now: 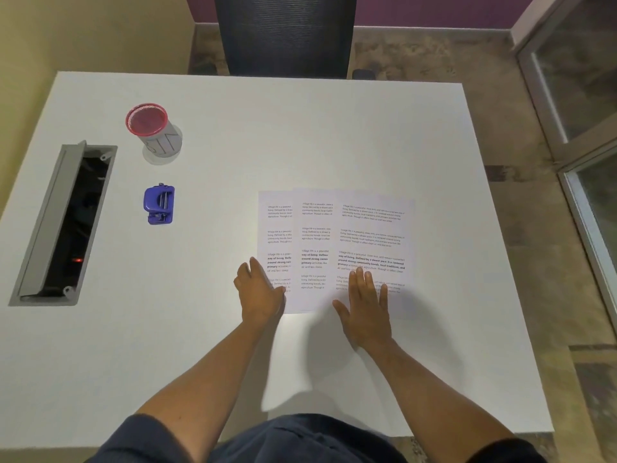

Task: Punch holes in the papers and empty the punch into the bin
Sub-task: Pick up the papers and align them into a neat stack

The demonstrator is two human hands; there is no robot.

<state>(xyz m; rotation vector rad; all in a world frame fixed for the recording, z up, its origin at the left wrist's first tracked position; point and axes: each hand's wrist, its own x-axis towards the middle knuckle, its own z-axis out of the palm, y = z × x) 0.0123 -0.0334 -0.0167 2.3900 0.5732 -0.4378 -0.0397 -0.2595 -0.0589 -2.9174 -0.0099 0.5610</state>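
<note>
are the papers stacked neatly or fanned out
Fanned out: three printed papers overlap sideways, each one's left text column showing, flat on the table.

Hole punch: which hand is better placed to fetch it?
Left. The left hand sits at the papers' left edge, nearer the blue hole punch; the right hand lies flat on the sheets.

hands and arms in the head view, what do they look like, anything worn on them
Both the left hand and the right hand are bare: no gloves, rings or watch show. The forearms are bare too. Dark navy short sleeves start near the elbows at the bottom of the picture.
</note>
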